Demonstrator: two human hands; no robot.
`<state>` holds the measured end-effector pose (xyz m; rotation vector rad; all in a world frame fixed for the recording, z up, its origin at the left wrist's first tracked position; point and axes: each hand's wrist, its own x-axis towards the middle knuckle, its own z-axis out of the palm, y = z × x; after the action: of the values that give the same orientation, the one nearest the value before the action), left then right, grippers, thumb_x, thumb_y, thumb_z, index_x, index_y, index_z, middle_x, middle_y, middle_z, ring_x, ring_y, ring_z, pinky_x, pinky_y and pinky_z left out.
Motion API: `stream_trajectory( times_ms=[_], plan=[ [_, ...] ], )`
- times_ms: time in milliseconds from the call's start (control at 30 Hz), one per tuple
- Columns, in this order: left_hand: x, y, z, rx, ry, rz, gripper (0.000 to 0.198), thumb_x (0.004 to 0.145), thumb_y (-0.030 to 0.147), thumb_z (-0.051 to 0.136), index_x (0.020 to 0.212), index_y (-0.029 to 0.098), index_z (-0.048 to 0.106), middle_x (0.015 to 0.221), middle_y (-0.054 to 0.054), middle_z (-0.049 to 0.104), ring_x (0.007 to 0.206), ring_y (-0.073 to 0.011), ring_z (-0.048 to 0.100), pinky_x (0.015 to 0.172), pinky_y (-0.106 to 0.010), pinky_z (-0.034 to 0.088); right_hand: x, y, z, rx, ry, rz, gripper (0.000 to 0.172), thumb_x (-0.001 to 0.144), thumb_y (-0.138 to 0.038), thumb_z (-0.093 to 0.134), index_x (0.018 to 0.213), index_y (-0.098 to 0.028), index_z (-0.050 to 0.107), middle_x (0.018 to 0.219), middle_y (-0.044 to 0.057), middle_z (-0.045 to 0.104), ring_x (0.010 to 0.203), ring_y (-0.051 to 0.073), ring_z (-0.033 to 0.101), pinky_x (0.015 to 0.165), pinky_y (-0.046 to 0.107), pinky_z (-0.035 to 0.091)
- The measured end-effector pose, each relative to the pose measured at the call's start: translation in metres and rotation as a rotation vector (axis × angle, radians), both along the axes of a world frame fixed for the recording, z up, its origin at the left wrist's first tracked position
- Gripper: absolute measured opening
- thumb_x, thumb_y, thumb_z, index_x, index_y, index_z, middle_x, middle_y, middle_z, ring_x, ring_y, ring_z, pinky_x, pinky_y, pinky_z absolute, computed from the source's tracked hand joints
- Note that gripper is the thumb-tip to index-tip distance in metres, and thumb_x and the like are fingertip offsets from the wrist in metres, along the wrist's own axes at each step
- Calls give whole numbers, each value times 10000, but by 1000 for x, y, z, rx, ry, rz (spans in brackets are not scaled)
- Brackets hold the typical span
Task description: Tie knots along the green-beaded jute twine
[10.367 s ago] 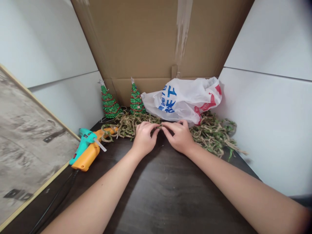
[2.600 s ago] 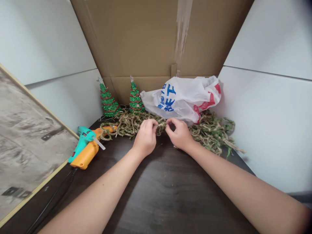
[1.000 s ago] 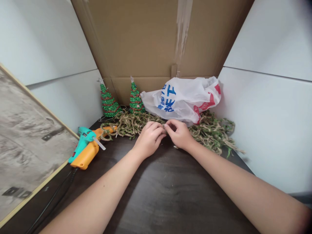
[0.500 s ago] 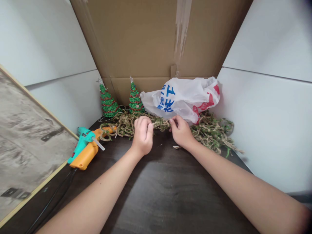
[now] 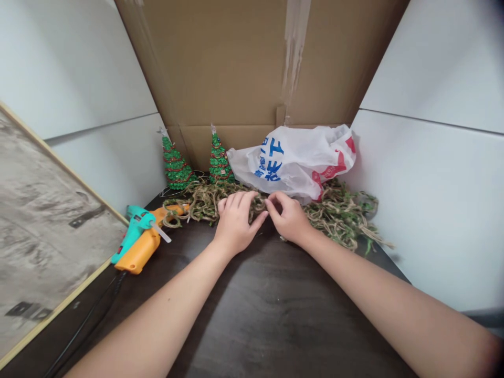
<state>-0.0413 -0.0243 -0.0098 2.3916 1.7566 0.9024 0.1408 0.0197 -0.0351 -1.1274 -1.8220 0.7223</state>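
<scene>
A tangled heap of brown twine with green leafy bits (image 5: 338, 215) stretches across the back of the dark table. My left hand (image 5: 238, 220) rests at the heap's middle, fingers spread over the strands and thumb apart, pointing right. Close beside it, my right hand (image 5: 288, 216) pinches a strand of the twine between thumb and forefinger. The two hands almost meet at the thumb tips. Behind the heap lies a crumpled white plastic bag (image 5: 295, 160) with blue and red print.
Two small green beaded trees (image 5: 177, 167) (image 5: 220, 160) stand at the back left. A teal and orange glue gun (image 5: 137, 247) with a black cord lies left, near a wood-edged board (image 5: 51, 226). Cardboard (image 5: 220, 63) and white panels (image 5: 429, 199) enclose the table (image 5: 268, 325).
My left hand has opened from a closed grip, its thumb now stretched to the right. My right hand has shifted slightly and stays pinched on the twine.
</scene>
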Motion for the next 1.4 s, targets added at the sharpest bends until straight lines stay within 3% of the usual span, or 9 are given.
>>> stream_trajectory(
  times_ms=[100,167,333,533,933,1133,1233,1333,1400],
  plan=[
    [-1,0,1,13,66,-51,111,1059,318,730,1112,223,753,1163,-69,811,1205,-310,677,1033,-472,377,0,-1,0,-9,7,21,207,1000,-419,555,904,-245,614,801,45,737,738,219,682,735,344,478],
    [-2,2,-1,8,85,-56,114,1071,278,707,992,219,763,1036,-48,826,1143,-304,692,1025,-485,365,0,-1,-1,-15,15,20,215,1000,-424,551,895,-247,612,790,44,736,732,219,685,733,342,482],
    [-3,5,-6,15,102,-73,95,1065,235,685,1034,212,773,1032,-69,837,1118,-324,678,987,-501,367,0,0,-1,-15,-36,-42,203,1007,-417,543,902,-252,598,800,48,739,743,228,689,728,344,474],
    [-2,4,-5,11,76,-112,247,1095,172,494,1145,223,730,1156,-107,766,1120,-302,614,951,-471,397,0,1,-1,-18,-81,-193,207,1028,-420,514,907,-261,567,793,57,731,762,257,687,717,351,445],
    [-3,2,-2,164,-167,-241,202,1113,237,424,1048,224,615,1140,-112,695,1085,-268,600,992,-435,486,1,2,0,-36,-96,-191,218,1039,-419,499,910,-258,570,841,71,741,784,267,683,720,356,429],
    [-8,7,0,154,-341,-15,212,1021,235,417,810,258,431,881,-75,603,862,-259,569,816,-430,457,0,1,0,-34,-147,-280,227,1043,-420,513,909,-254,589,843,86,750,748,272,678,670,348,371],
    [-11,10,-1,164,-450,-9,227,996,234,409,772,267,398,821,-64,552,805,-252,553,752,-416,442,0,2,-1,-49,-187,-289,225,1039,-410,504,895,-252,576,830,96,746,722,271,664,660,349,347],
    [-10,11,-4,140,-420,63,216,989,235,407,775,261,420,809,-60,591,813,-254,589,784,-426,443,0,3,-2,-13,-168,-270,212,1027,-393,504,881,-254,568,829,97,747,732,267,668,673,350,374],
    [-8,10,-5,107,-368,161,140,980,244,439,871,248,526,907,-71,683,915,-274,651,878,-455,453,0,2,-3,6,-142,-254,210,1025,-393,499,881,-257,565,825,88,744,741,264,675,687,350,400]
  ],
)
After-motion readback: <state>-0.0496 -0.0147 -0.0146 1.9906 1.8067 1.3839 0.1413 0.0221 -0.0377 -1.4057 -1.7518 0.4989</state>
